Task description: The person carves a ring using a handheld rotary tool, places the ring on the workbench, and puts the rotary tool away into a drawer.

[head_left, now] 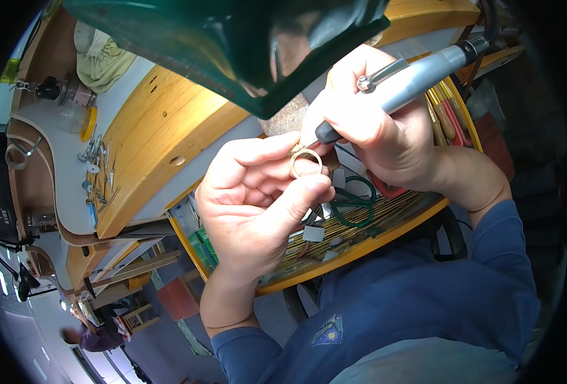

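Ring pinched between thumb and fingers of the left hand, above the drawer; the right hand is wrapped round a handpiece, its tip near the ring's upper edge

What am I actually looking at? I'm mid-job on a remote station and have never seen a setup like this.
There is no machine arm: these are a person's two bare hands, seen from one head-worn camera looking forward and down. The left hand holds a gold-coloured round ring between thumb and fingers. The right hand grips a silver-grey cylindrical handpiece, its black end close to the ring; I can't tell whether it touches. On the curved wooden bench lie slender metal tool pieces. Below the hands, a yellow-edged wooden drawer holds green-handled scissors.
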A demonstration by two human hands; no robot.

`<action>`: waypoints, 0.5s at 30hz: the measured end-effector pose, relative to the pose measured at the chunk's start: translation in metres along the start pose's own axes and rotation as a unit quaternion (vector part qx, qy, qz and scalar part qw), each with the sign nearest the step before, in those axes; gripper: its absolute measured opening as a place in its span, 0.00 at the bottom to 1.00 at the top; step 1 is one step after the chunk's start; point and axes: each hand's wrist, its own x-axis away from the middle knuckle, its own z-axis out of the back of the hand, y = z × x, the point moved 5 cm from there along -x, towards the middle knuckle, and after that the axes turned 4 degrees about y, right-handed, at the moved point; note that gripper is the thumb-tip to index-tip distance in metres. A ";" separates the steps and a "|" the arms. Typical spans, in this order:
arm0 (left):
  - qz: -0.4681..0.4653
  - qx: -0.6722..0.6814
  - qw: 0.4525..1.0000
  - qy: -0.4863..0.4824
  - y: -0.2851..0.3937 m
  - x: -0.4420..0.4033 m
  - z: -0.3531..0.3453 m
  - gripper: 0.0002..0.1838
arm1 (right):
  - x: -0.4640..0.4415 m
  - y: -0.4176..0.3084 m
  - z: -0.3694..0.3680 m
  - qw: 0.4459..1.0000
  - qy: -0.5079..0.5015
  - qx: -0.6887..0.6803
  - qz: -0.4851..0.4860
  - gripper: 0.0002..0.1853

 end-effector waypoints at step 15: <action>-0.004 -0.006 1.000 0.008 0.001 0.000 -0.001 0.18 | -0.001 -0.002 0.000 0.999 -0.013 0.045 0.020 0.07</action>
